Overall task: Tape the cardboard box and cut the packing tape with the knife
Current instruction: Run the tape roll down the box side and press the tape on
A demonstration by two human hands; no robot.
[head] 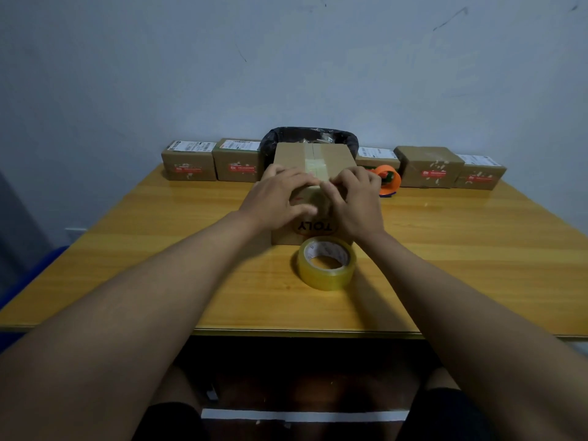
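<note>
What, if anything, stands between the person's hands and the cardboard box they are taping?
Nothing visible: the left hand and right hand already rest on the cardboard box. The tape roll lies nearer, under the right wrist.

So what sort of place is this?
Probably a small parcel-packing station: labelled parcels line the far edge of a wooden table, a roll of packing tape lies near, and both hands press on a cardboard box.

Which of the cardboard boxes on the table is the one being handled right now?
The large centre box, under the left hand and right hand. It has a tape strip on top; the smaller boxes sit untouched along the wall.
</note>
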